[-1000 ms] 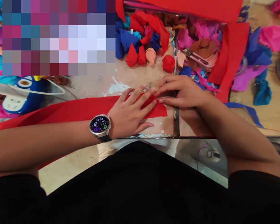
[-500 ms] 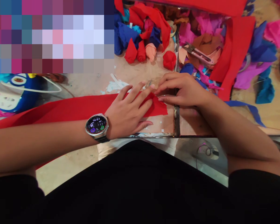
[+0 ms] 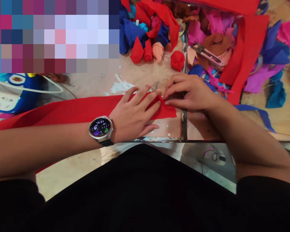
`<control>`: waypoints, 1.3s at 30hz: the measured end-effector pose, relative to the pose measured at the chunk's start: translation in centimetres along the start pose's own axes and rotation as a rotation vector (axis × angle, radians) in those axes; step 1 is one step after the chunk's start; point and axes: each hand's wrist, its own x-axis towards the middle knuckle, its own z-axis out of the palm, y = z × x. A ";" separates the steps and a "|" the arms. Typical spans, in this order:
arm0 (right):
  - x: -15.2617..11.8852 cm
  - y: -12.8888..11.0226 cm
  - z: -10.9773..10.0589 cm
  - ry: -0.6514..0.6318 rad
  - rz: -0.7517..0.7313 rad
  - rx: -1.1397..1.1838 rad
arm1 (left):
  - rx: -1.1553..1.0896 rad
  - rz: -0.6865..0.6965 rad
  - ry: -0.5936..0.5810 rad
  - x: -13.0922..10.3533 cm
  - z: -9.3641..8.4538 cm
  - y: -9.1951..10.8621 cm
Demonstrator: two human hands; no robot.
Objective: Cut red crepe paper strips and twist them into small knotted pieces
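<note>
A long red strip (image 3: 87,108) lies across the table from the left edge to the middle, its ragged end to the right. My left hand (image 3: 135,114) rests palm down on it with the fingers spread. At the strip's upper edge near that end is my right hand (image 3: 186,91), thumb and fingertips brought close together on the red material. The strip is slightly creased there. Beyond the hands sit several rolled red pieces (image 3: 177,61) and a peach one (image 3: 158,52).
Pink-handled scissors or a cutter (image 3: 211,56) lie among coloured scraps at the upper right, beside a hanging red strip (image 3: 252,48). A blue and white device (image 3: 16,96) with a white cable stands at the left. A dark seam (image 3: 184,122) divides the tabletop.
The view has shifted slightly. Both hands stay in nearly the same place on the strip, and the right fingertips have moved slightly at its edge.
</note>
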 end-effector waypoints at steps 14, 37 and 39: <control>0.0 0.0 0.1 -0.003 0.025 -0.036 | -0.012 -0.015 -0.004 0.0 0.1 -0.1; 0.0 0.5 0.4 0.026 -0.054 -0.030 | 0.159 0.036 -0.004 0.0 0.4 -0.1; 0.0 0.6 0.4 0.021 -0.059 -0.026 | 0.132 0.030 0.004 0.0 0.3 0.0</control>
